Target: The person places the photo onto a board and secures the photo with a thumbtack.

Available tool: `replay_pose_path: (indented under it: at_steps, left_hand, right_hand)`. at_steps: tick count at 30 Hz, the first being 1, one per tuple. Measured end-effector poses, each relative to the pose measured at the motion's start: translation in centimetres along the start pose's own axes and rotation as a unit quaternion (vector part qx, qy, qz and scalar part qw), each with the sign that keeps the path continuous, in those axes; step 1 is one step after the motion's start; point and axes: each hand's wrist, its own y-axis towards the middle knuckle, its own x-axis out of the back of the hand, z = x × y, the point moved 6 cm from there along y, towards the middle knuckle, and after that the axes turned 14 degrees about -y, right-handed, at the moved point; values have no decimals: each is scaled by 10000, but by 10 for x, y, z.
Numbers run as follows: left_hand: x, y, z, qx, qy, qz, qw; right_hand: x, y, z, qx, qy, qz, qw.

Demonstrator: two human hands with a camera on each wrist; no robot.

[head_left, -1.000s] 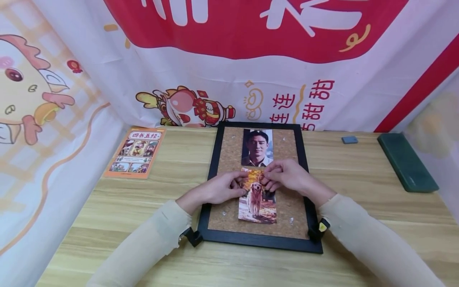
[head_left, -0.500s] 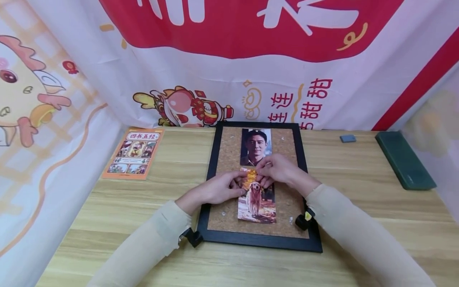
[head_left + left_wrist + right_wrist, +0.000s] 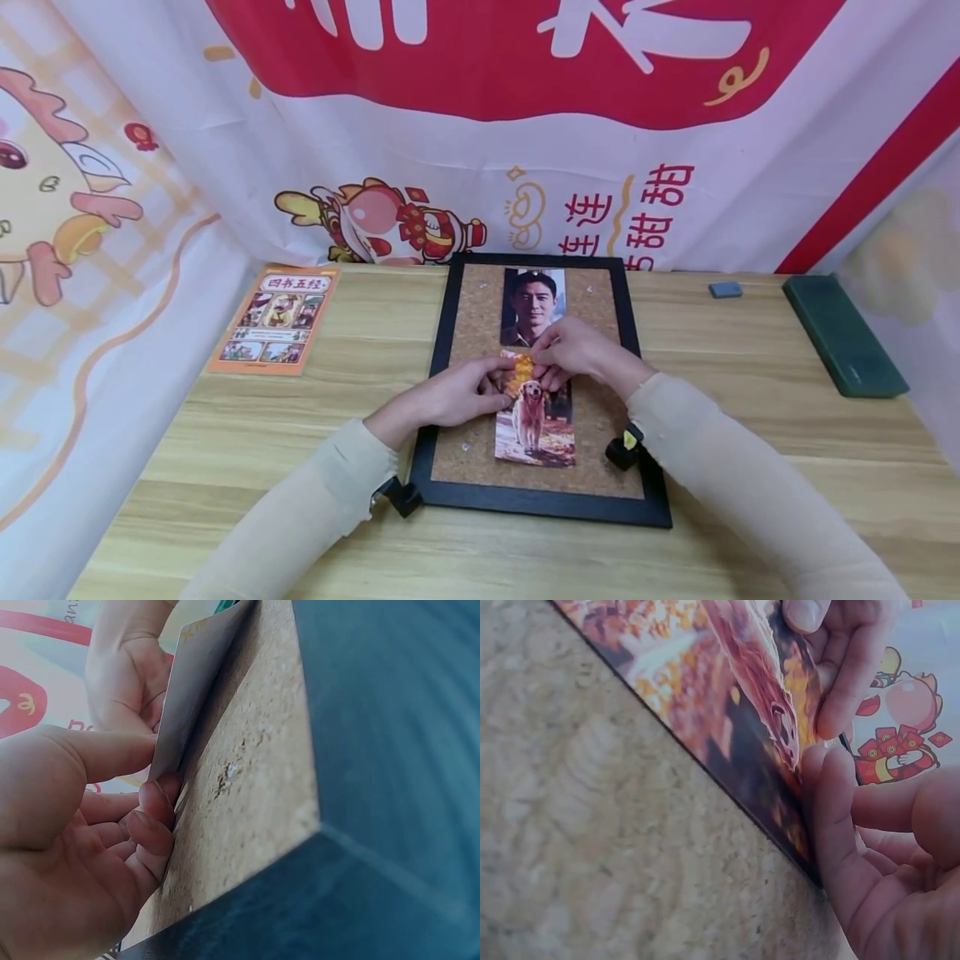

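A photo of a golden retriever [image 3: 534,437] lies over the lower middle of a black-framed cork board [image 3: 468,333]. My left hand [image 3: 459,392] holds the photo by its left edge. In the left wrist view that side of the photo [image 3: 187,690] stands tilted up off the cork, with fingertips against its edge. My right hand [image 3: 577,350] is at the photo's top edge, thumb and forefinger pinched together. Something small and pale, apparently a clear pushpin, sits between those fingertips, mostly hidden. Above, a portrait photo [image 3: 517,304] is fixed at its top by a pin.
Clear pushpins stick in the cork, one near the lower left [image 3: 466,447]. An orange comic-style booklet [image 3: 273,321] lies on the wooden table to the left. A blue eraser-like block [image 3: 725,289] and a dark green case [image 3: 843,337] lie right. Printed cloth hangs behind.
My right hand has moved left, from the dog photo's upper right corner to the middle of its top edge. My left hand stays at the left edge.
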Motion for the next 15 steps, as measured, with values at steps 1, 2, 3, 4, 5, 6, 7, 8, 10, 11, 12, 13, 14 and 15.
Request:
replay_pose_path:
  at_steps: [1,2,3,4,5,6,7,8,10,11,12,13,14,15]
  left_hand:
    - [0,0,0,-1,-7,7,10000]
    - [1,0,0,-13,-7,13,10000]
    - [1,0,0,-17,-17,20,10000]
    - [1,0,0,-22,-30,27,10000]
    - [1,0,0,-26,-46,28,10000]
    - [1,0,0,-30,-65,32,10000]
    - [1,1,0,-32,-70,32,10000]
    - [1,1,0,-35,-66,23,10000]
    - [1,1,0,-34,-63,-3,10000]
    - [1,1,0,-37,-59,-17,10000]
    - [1,1,0,-54,-44,-23,10000]
    - [1,1,0,-68,-28,-29,10000]
    - [1,1,-1,-90,-9,-28,10000]
    - [1,1,-1,-111,14,-26,9999]
  right_hand:
    - [0,0,1,-16,-42,14,10000]
    - [0,1,2,-56,-75,18,10000]
    - [0,1,3,-66,-133,27,9999]
    - [-1,1,4,-83,-171,34,9998]
    - [-1,1,5,-88,-227,27,9997]
    - [-1,0,6,-105,-266,18,9996]
    - [-1,0,6,-119,-301,9,9995]
    - [0,-1,7,-130,-374,-29,9992]
    - [1,-2,7,-130,-504,-111,9986]
    - [1,-2,7,-121,-573,-156,9982]
    - [1,-2,7,-110,-646,-206,9976]
    - [2,-3,6,-107,-727,-270,9969]
    - [2,-3,4,-99,-808,-332,9961]
    - [2,-3,3,-101,-860,-378,9955]
